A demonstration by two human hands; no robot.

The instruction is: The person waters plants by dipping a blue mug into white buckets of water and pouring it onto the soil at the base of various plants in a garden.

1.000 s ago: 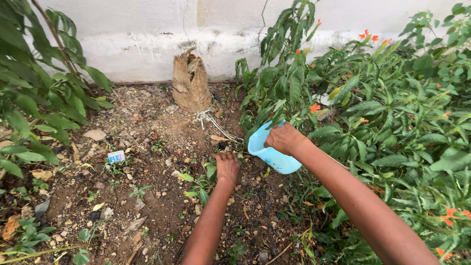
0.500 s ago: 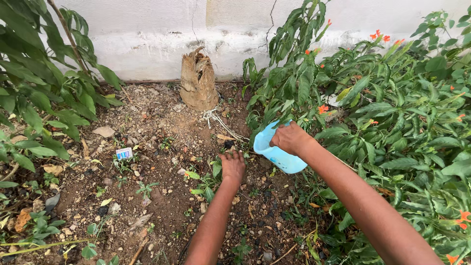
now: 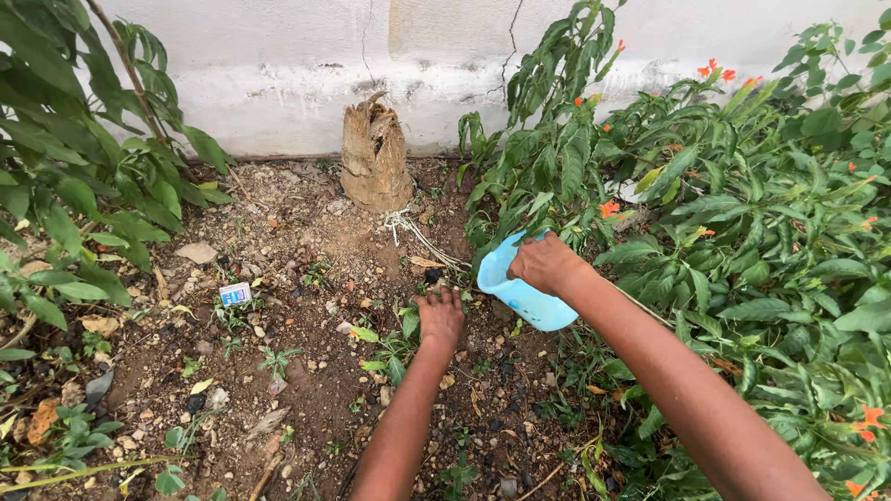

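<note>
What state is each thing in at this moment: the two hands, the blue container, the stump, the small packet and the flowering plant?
Right hand: closed in a grip on the container's rim.
Blue container: tilted, mouth toward the soil; contents not visible.
Left hand: fingers spread, down on the soil, holding nothing.
Stump: cut short, dry, upright by the wall.
Small packet: lying on the dirt.
Flowering plant: leafy, with orange blooms open.

Bare brown garden soil (image 3: 306, 371), strewn with pebbles, dry leaves and small weeds. Cut tree stump (image 3: 375, 156) by the wall, white string (image 3: 415, 232) beside it, small white-and-blue packet (image 3: 235, 294) lying left.
</note>
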